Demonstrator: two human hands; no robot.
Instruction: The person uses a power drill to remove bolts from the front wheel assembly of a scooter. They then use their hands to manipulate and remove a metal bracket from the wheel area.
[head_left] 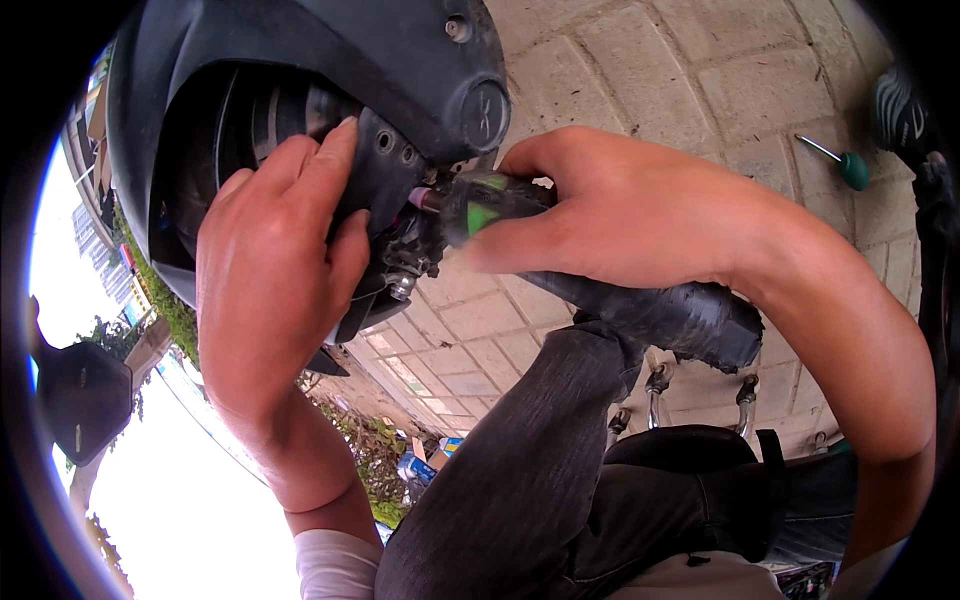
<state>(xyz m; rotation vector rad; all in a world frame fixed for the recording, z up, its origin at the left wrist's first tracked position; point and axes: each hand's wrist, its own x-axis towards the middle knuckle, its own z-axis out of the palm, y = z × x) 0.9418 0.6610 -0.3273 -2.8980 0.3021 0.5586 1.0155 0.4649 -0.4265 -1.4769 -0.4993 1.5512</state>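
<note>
In the head view, the right hand point(625, 205) closes round a drill point(482, 212) at twelve o'clock; the left hand point(270, 235) lies against the fairing point(300, 35) at eleven, whether pinching I cannot tell. Pale paving point(690, 80) spreads at one, a screwdriver point(853, 171) on it at two; bushes point(365, 445) at seven, bright sky point(190, 490) at eight.

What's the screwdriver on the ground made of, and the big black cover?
The screwdriver: its shiny silver shaft looks like metal; its smooth green handle could be plastic. The big black cover: probably plastic, judging by its matte, moulded curves.
</note>
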